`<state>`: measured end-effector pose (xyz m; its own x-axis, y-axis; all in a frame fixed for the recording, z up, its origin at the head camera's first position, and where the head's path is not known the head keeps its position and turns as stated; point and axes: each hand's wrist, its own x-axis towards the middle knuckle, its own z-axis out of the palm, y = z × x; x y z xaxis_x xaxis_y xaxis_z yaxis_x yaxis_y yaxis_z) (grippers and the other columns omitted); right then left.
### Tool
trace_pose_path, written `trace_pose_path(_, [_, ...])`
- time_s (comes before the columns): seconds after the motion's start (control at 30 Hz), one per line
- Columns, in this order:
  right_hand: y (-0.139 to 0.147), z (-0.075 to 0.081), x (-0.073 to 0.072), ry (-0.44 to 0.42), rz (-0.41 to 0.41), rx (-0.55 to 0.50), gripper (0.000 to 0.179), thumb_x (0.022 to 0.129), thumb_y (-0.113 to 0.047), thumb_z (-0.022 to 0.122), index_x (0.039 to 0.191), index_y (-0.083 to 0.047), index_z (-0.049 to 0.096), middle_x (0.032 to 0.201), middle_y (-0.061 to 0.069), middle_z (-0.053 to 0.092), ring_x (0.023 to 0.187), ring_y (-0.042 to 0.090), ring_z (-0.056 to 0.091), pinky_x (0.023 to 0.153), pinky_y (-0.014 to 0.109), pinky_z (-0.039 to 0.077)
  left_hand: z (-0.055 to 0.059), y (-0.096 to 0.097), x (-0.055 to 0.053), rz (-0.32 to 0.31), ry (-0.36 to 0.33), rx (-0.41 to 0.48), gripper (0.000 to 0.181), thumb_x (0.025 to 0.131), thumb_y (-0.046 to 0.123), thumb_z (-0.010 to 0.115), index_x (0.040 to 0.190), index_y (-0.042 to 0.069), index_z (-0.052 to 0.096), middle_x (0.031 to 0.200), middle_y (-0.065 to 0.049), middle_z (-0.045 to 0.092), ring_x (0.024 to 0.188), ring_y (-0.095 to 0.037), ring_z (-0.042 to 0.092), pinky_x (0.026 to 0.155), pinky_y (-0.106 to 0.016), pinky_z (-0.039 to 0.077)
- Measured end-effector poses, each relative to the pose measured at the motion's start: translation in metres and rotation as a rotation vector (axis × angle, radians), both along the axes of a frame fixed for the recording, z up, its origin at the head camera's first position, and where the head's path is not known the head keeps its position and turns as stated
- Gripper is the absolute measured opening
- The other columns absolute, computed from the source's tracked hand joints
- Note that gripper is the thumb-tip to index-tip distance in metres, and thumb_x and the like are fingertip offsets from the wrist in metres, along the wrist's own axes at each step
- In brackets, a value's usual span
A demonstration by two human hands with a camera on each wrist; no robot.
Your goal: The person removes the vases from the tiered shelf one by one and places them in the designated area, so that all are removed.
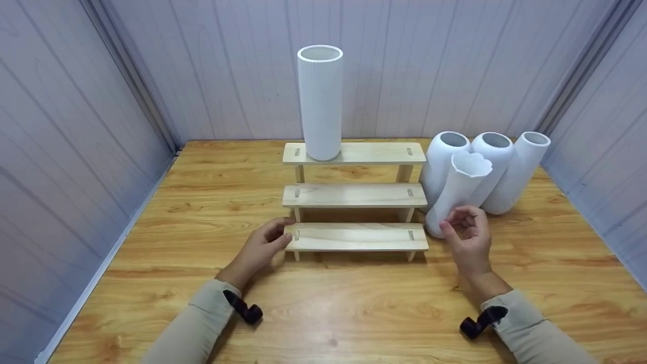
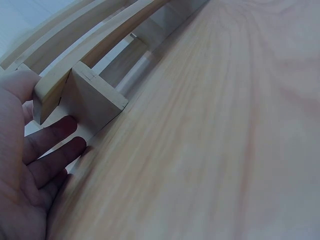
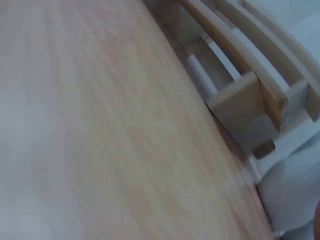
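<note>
A three-tier wooden display stand [image 1: 356, 237] sits on the table. My left hand [image 1: 264, 246] holds the left end of its lowest step, with thumb and index finger at the board's end. In the left wrist view the other fingers [image 2: 55, 162] reach beneath the board beside the leg. My right hand [image 1: 470, 237] is loosely curled at the lower part of a white vase with a wavy rim [image 1: 457, 187], thumb tip right at its side, not wrapped around it. On the top step, at its left, a tall white ribbed cylindrical vase [image 1: 321, 106] stands upright.
Behind the wavy-rimmed vase, three smooth white vases [image 1: 523, 167] cluster to the right of the stand. Panelled walls [image 1: 252, 76] enclose the wooden table [image 1: 217, 187] at the back and sides. A black camera mount [image 1: 245, 308] is strapped on each sleeve.
</note>
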<state>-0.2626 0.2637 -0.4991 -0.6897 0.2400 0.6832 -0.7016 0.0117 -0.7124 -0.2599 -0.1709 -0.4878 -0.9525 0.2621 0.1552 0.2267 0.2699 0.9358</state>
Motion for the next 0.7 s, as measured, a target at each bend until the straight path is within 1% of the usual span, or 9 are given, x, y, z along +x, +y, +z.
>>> trace_pose_path(0.1, [-0.011,0.007,0.002,0.054,0.109,0.041,0.037,0.082,0.020,0.063,0.115,0.018,0.048,0.097,0.015,0.062,0.090,0.018,0.063,0.080,0.023,0.053,0.001,-0.001,0.000,-0.006,-0.005,0.000,0.034,0.101,0.009,0.062,0.134,0.000,0.062,0.124,-0.016,0.064,0.100,-0.020,0.058,0.086,-0.028,0.050])
trace_pose_path(0.17, [-0.019,0.012,0.002,0.084,0.182,0.064,0.039,0.081,0.022,0.062,0.117,0.020,0.046,0.100,0.020,0.062,0.092,0.021,0.065,0.082,0.026,0.054,0.000,-0.002,0.000,-0.012,-0.012,0.009,0.034,0.101,0.010,0.062,0.134,0.001,0.061,0.124,-0.015,0.064,0.099,-0.019,0.058,0.085,-0.028,0.050])
trace_pose_path(0.23, [-0.026,0.019,0.001,0.090,0.232,0.100,0.043,0.082,0.021,0.063,0.121,0.021,0.045,0.105,0.022,0.063,0.097,0.025,0.066,0.087,0.028,0.054,0.000,-0.002,0.000,-0.014,-0.012,0.014,0.034,0.102,0.010,0.061,0.135,0.001,0.061,0.123,-0.015,0.063,0.097,-0.019,0.058,0.084,-0.028,0.050])
trace_pose_path(0.33, [-0.036,0.028,-0.004,0.057,0.285,0.179,0.051,0.084,0.020,0.065,0.129,0.020,0.042,0.119,0.025,0.062,0.110,0.027,0.065,0.095,0.032,0.052,0.000,-0.002,0.001,-0.002,-0.006,0.011,0.034,0.101,0.009,0.062,0.134,0.001,0.062,0.124,-0.015,0.064,0.099,-0.018,0.058,0.085,-0.027,0.049])
trace_pose_path(0.47, [-0.049,0.043,-0.014,-0.016,0.341,0.277,0.061,0.086,0.017,0.066,0.140,0.012,0.039,0.135,0.026,0.055,0.125,0.028,0.057,0.104,0.035,0.046,0.000,-0.002,0.001,0.012,0.001,-0.004,0.033,0.101,0.009,0.063,0.133,0.000,0.063,0.126,-0.014,0.065,0.103,-0.018,0.057,0.088,-0.027,0.048])
trace_pose_path(0.57, [-0.060,0.056,-0.024,-0.065,0.373,0.292,0.066,0.086,0.016,0.066,0.145,0.007,0.038,0.141,0.026,0.050,0.131,0.033,0.052,0.108,0.036,0.043,0.000,-0.002,0.001,0.007,0.004,0.000,0.034,0.100,0.009,0.063,0.133,0.000,0.062,0.126,-0.014,0.065,0.102,-0.017,0.057,0.088,-0.027,0.048])
trace_pose_path(0.7, [-0.074,0.075,-0.040,-0.124,0.401,0.280,0.070,0.088,0.012,0.066,0.149,0.008,0.033,0.146,0.025,0.046,0.135,0.037,0.046,0.112,0.037,0.039,0.002,-0.002,0.001,-0.003,0.005,0.001,0.034,0.100,0.010,0.063,0.133,0.000,0.062,0.125,-0.015,0.065,0.101,-0.017,0.057,0.087,-0.027,0.049])
